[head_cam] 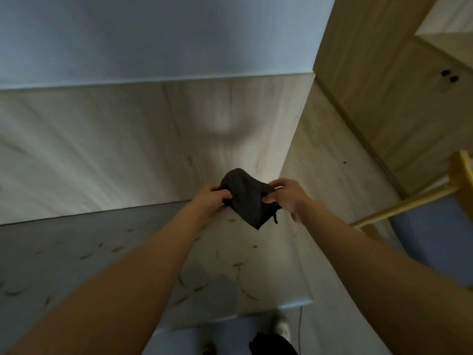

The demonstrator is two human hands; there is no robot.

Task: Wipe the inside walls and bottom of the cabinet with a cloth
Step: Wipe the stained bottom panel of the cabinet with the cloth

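Both hands hold a dark grey, crumpled cloth (pixel 245 198) in the air above the pale wood-grain cabinet bottom (pixel 230 265). The left hand (pixel 210 201) and right hand (pixel 286 196) each pinch an edge with curled fingers. Folding it into a flat pad should help it sweep up the yellowish specks (pixel 240 265) below the cloth.

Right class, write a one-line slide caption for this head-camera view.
Both hands, left and right, hold a dark cloth above the stained cabinet bottom.
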